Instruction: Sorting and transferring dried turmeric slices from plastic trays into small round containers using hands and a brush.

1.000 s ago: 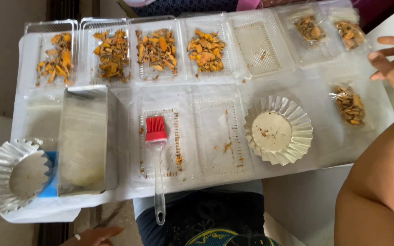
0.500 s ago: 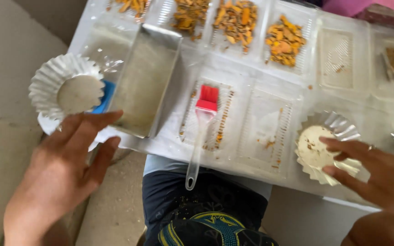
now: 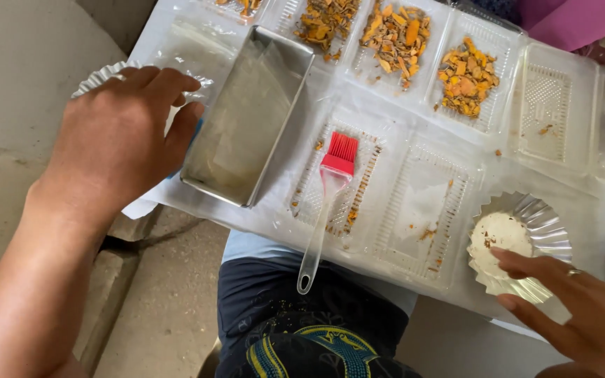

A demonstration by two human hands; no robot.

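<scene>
Both forearms are bare, with no sleeves in view. The right hand (image 3: 582, 318) wears a thin ring on one finger; the left hand (image 3: 117, 136) wears nothing. Between the arms show a pale blue shirt hem and dark shorts with a yellow-and-blue printed design.

A white board (image 3: 358, 105) covered with clear plastic sheeting rests across the person's lap and carries everything. Along its far edge lie clear plastic trays (image 3: 467, 80) heaped with chopped orange-yellow pieces, with a nearly empty tray (image 3: 547, 105) beside them. Nearer, a rectangular metal loaf tin (image 3: 250, 126) sits at an angle toward the left end, a fluted foil cup (image 3: 99, 77) just beyond it at the board's corner. A red-bristled pastry brush (image 3: 327, 203) lies in a shallow tray, its clear handle overhanging the near edge. A second fluted foil cup (image 3: 526, 238) sits toward the right.
</scene>
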